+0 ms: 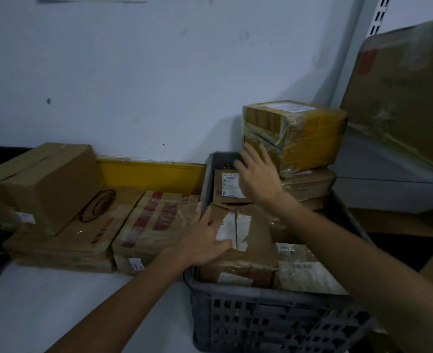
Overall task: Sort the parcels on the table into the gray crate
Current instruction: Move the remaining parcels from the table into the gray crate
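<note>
The gray crate sits on the white table, by the wall. It is packed with brown parcels, and they reach up to its rim.

The left hand lies flat on a parcel with a white label, near the crate's left rim. Its fingers are spread and it grips nothing. The right hand is at the far end of the crate. Its fingers are open and press on the side of a yellow-taped box. That box sits on top of a stack at the crate's far right corner and stands well above the rim. A small flat parcel leans at the far end, just beside the right hand.

Left of the crate, more parcels still wait on the table. A box with red tape touches the crate's left wall. Past it is a flat wide box with a taller box on top. The table in front of these is bare.
</note>
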Tool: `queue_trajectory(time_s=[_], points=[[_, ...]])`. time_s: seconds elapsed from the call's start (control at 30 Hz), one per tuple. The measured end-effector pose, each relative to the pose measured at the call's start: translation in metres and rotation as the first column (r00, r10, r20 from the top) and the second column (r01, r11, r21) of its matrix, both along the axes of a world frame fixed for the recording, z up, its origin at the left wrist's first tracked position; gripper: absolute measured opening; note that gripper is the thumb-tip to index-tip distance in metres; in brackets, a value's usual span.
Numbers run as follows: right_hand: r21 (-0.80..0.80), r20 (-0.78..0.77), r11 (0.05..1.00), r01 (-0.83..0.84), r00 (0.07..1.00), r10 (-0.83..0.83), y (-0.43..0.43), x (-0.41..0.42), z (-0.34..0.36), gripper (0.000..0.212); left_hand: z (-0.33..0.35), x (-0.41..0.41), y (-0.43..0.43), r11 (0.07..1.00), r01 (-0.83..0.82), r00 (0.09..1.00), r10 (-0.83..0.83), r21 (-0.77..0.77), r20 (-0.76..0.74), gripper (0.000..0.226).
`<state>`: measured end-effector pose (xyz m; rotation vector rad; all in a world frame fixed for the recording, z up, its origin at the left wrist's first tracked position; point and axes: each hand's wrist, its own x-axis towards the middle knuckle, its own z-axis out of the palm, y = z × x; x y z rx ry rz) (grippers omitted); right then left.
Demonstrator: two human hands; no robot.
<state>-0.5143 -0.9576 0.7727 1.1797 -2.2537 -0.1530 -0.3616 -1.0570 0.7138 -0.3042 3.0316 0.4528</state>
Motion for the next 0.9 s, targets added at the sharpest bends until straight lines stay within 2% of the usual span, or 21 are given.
queue_trajectory(time_s=[0.07,0.13,0.23,0.3,0.37,0.43,0.47,0.53,0.63,0.7,0.9], points=[[-0.113,-0.149,0.994,-0.006,0.989,-0.011,0.004,-0.009,0.038,0.047,0.002,-0.004,0.001,0.999,0.031,0.999,-0.033,-0.042,-0.042,0.068],[-0.256,-0.22,0.966,-0.022,0.975,-0.036,0.016,-0.02,0.07,0.045,0.006,-0.008,0.003,0.996,0.069,0.99,-0.075,-0.056,-0.123,0.065],[-0.381,-0.119,0.925,-0.005,0.992,-0.043,0.045,-0.034,0.102,0.059,0.018,-0.019,0.002,0.997,0.078,0.968,-0.077,-0.005,-0.237,0.067],[-0.403,0.035,0.914,0.052,0.999,-0.041,0.063,-0.044,0.109,0.074,0.033,-0.033,0.003,0.989,0.072,0.953,-0.03,0.129,-0.302,0.07],[-0.329,0.268,0.933,0.143,0.962,-0.053,0.08,-0.056,0.109,0.085,0.051,-0.052,0.007,0.949,0.108,0.936,0.004,0.296,-0.352,0.074],[-0.162,0.392,0.963,0.215,0.91,-0.137,0.093,-0.064,0.105,0.09,0.068,-0.074,0.015,0.914,0.174,0.925,-0.025,0.365,-0.379,0.077],[-0.111,0.401,0.966,0.232,0.9,-0.17,0.1,-0.066,0.103,0.089,0.073,-0.086,0.019,0.894,0.203,0.924,-0.039,0.4,-0.381,0.078],[-0.117,0.38,0.957,0.266,0.902,-0.204,0.108,-0.067,0.102,0.081,0.076,-0.106,0.03,0.823,0.215,0.94,-0.029,0.525,-0.339,0.078],[-0.09,0.254,0.937,0.336,0.918,-0.305,0.103,-0.056,0.103,0.07,0.063,-0.125,0.048,0.654,0.188,0.962,0.028,0.732,-0.272,0.073],[-0.065,0.181,0.924,0.376,0.915,-0.359,0.094,-0.049,0.103,0.067,0.049,-0.138,0.056,0.59,0.173,0.966,0.054,0.789,-0.252,0.078],[-0.095,0.215,0.921,0.377,0.911,-0.351,0.088,-0.042,0.106,0.065,0.027,-0.159,0.07,0.6,0.185,0.957,0.072,0.778,-0.283,0.101]])
